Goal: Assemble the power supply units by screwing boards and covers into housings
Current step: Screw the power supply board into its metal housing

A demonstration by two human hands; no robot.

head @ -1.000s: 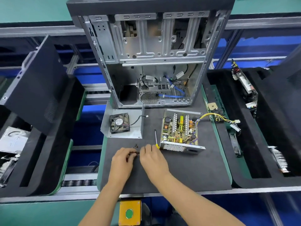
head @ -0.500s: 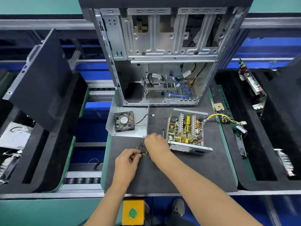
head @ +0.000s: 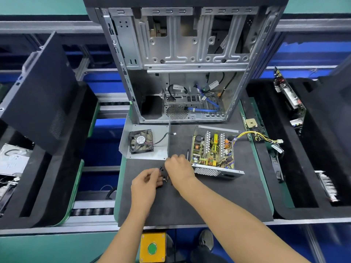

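Note:
The open power supply housing (head: 218, 170) with its circuit board (head: 210, 149) sits on the black mat (head: 190, 202), right of centre. The metal cover plate (head: 161, 154) with a black fan (head: 141, 141) lies to the left. My left hand (head: 146, 184) pinches a small black part (head: 161, 169) between thumb and fingers. A few loose screws (head: 164, 179) lie just below it. My right hand (head: 178, 168) curls down over the screwdriver's handle, which it hides. Only the thin shaft (head: 188, 154) shows beside the housing.
An open computer case (head: 182, 69) stands at the back of the mat. Yellow cables (head: 252, 134) trail right from the housing. Black foam trays (head: 322, 149) with boards flank the mat, a dark side panel (head: 38, 92) leans at left, and a yellow button box (head: 152, 247) sits below.
My right hand moved away from my left hand and up over the screwdriver handle. My left hand stayed by the screws, holding the small part. The view shifted slightly.

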